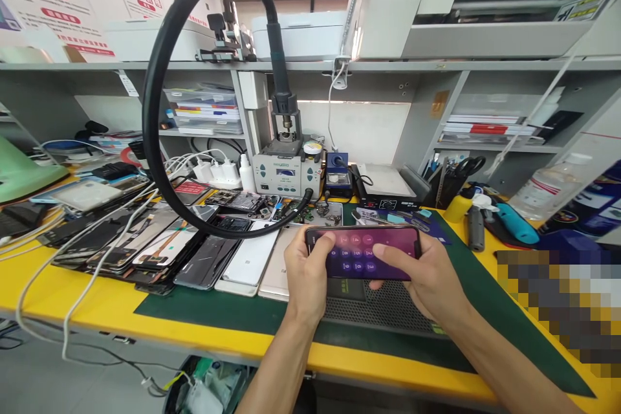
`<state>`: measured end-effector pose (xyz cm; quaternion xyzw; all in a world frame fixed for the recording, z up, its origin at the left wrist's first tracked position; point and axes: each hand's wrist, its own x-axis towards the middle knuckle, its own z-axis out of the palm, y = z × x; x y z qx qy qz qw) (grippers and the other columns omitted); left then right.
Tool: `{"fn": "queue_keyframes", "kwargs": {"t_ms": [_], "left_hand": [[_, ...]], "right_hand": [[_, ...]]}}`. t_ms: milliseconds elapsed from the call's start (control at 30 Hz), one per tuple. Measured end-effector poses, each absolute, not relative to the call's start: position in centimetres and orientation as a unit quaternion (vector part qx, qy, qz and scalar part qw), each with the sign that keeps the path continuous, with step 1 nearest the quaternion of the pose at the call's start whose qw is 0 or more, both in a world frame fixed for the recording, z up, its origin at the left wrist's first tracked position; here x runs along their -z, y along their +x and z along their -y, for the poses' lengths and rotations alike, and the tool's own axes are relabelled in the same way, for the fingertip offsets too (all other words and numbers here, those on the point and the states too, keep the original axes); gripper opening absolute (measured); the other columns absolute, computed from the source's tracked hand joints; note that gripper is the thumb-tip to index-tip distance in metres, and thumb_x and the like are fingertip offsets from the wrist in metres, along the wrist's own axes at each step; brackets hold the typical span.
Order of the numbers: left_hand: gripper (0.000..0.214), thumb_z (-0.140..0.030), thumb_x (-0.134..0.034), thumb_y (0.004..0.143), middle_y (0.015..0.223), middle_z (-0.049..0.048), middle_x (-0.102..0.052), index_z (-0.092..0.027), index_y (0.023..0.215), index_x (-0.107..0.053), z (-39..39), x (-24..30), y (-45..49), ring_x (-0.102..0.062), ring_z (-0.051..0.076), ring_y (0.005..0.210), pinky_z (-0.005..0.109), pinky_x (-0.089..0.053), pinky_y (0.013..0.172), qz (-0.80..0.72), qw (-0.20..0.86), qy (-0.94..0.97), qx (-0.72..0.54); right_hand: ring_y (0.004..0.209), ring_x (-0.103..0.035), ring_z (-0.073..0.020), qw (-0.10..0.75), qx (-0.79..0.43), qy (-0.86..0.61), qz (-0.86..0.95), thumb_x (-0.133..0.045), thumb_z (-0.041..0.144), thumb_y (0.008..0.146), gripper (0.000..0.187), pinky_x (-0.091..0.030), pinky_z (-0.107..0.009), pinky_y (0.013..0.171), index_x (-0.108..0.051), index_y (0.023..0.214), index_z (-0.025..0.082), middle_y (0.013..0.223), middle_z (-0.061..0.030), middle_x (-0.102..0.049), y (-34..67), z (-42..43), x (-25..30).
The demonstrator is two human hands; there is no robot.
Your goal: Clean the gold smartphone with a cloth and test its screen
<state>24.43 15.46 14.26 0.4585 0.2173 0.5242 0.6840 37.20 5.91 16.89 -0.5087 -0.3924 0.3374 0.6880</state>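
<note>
A smartphone (352, 265) is held sideways above the bench, its purple screen lit with a number keypad. My left hand (308, 268) grips its left end, the thumb resting over the screen's edge. Around the right end my right hand (427, 268) is closed, with its thumb over the keypad near the middle and a fingertip showing below the phone. Under the phone lies a dark perforated mat (388, 310) on the green work mat (218, 314). Just left of my left hand are a white phone (250, 255) and a gold-coloured one (279, 259).
Several dismantled phones and screens (165, 242) cover the left of the bench. A rework station (286, 174) with a thick looping black hose (150, 97) stands behind. To the right are a teal-handled tool (517, 223) and a clear bottle (550, 184). A bin (213, 388) sits below the front edge.
</note>
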Motion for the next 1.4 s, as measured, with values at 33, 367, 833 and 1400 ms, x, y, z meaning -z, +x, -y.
{"fn": "queue_keyframes", "kwargs": {"t_ms": [33,367,833,1400], "left_hand": [[0.007,-0.026,-0.064,0.086,0.075,-0.0025,-0.063,-0.020,0.083,-0.062,-15.51,-14.17,24.41,-0.053,0.014,0.070,0.024,-0.043,0.064,-0.219,0.683,0.457,-0.526],[0.003,-0.022,-0.064,0.085,0.076,-0.0032,-0.063,-0.021,0.086,-0.066,-15.32,-14.42,24.39,-0.053,0.014,0.072,0.024,-0.043,0.067,-0.210,0.661,0.472,-0.544],[0.004,-0.024,-0.064,0.086,0.077,-0.0029,-0.063,-0.020,0.088,-0.064,-15.42,-14.24,24.43,-0.052,0.014,0.071,0.024,-0.044,0.066,-0.206,0.673,0.463,-0.538],[0.004,-0.023,-0.063,0.087,0.076,-0.0028,-0.062,-0.020,0.088,-0.065,-15.47,-13.96,24.48,-0.051,0.014,0.071,0.026,-0.043,0.066,-0.204,0.661,0.475,-0.544]], "right_hand": [[0.067,-0.064,-0.0224,0.685,-0.337,-0.512,0.394,-0.084,0.031,0.078,0.022,-0.064,-0.035,0.046,-0.071,0.090,0.016,0.081,-0.0045,-0.068,37.15,-5.90,-16.89],[0.066,-0.066,-0.0226,0.689,-0.334,-0.506,0.398,-0.083,0.030,0.079,0.023,-0.065,-0.035,0.047,-0.073,0.093,0.015,0.085,-0.0061,-0.071,37.20,-6.05,-16.79],[0.066,-0.065,-0.0213,0.682,-0.332,-0.509,0.407,-0.081,0.029,0.082,0.020,-0.065,-0.035,0.048,-0.073,0.093,0.015,0.085,-0.0053,-0.069,37.20,-5.95,-16.68],[0.065,-0.066,-0.0221,0.689,-0.333,-0.500,0.406,-0.082,0.027,0.082,0.019,-0.065,-0.035,0.047,-0.073,0.092,0.015,0.081,-0.0041,-0.068,37.17,-6.04,-16.73]]}}
